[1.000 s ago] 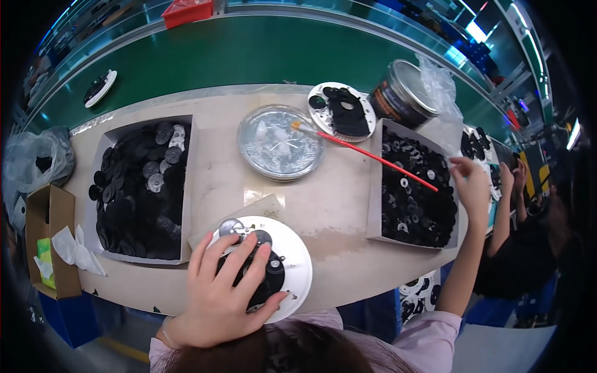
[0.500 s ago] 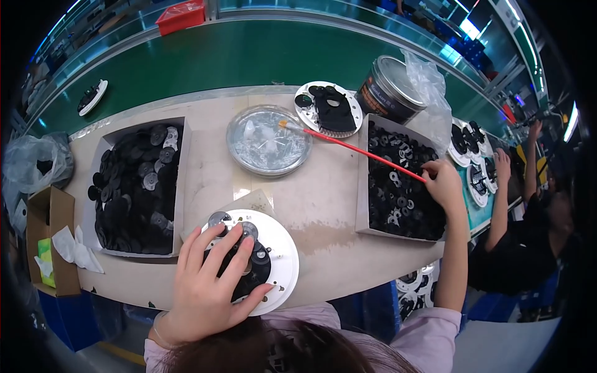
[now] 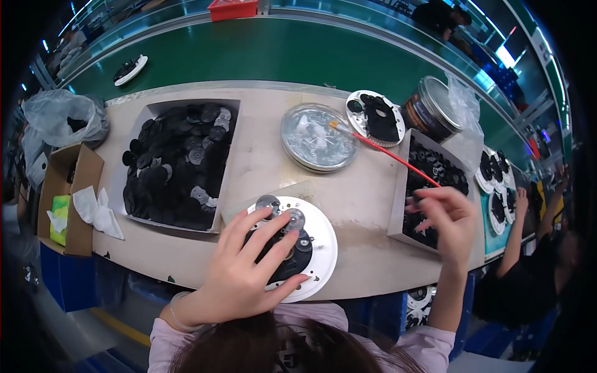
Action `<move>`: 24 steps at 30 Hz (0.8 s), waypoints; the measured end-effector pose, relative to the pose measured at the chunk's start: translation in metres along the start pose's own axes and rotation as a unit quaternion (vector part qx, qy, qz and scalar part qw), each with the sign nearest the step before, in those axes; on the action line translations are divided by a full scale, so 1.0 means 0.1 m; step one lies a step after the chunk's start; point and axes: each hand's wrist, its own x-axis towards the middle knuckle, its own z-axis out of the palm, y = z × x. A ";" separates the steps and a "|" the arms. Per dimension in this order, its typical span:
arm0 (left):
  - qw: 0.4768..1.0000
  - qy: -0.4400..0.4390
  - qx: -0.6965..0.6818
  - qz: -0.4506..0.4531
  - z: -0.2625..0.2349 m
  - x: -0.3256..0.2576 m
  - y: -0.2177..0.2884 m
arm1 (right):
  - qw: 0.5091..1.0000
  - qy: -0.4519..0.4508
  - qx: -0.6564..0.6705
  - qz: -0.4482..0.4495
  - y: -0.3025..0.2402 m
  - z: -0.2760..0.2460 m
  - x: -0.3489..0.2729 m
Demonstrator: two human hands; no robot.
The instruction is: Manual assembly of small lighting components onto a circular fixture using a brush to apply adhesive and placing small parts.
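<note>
My left hand [image 3: 252, 267] lies over a round white plate [image 3: 324, 248] at the table's near edge. Its curved fingers reach black and clear gears [image 3: 295, 219] mounted there, and its thumb bears on the white surface. My right hand [image 3: 449, 224] hangs over the near part of the right box [image 3: 398, 205], which is full of small black parts [image 3: 429, 158]. Its fingers are bent together, slightly blurred, with a small dark piece apparently at the tips. A red-handled brush [image 3: 392, 156] slopes from a round clear dish [image 3: 292, 158] to this hand, which hides the handle's end.
A left box [image 3: 227, 186] holds many black discs. Behind the right box stand another white assembly [image 3: 376, 118] and a tin [image 3: 429, 109]. A small carton [image 3: 87, 168] and a plastic bag [image 3: 62, 118] sit far left. Beyond runs a green belt [image 3: 249, 53]. Another person's hand [image 3: 521, 202] works at right.
The view has shifted, moving the scene rightward. My right hand has drawn nearer to me over the right box, its fingers lifting from the parts. My left hand stays on the white plate.
</note>
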 end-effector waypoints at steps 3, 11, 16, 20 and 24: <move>1.000 0.008 -0.002 -0.003 -0.03 -0.04 -0.01 | 0.988 -0.108 0.052 0.096 -0.16 0.36 -0.03; 0.999 0.018 -0.027 -0.002 0.00 -0.09 -0.06 | 0.940 -0.313 0.031 0.131 -0.24 0.74 0.19; 0.999 0.020 -0.034 0.005 0.02 -0.08 -0.08 | 0.883 -0.386 0.070 0.256 -0.17 0.83 0.32; 0.999 0.018 -0.044 0.004 0.02 -0.10 -0.09 | 0.854 -0.412 0.071 0.310 -0.10 0.88 0.37; 0.998 0.018 -0.052 0.010 0.02 -0.09 -0.09 | 0.838 -0.408 0.092 0.350 -0.07 0.88 0.40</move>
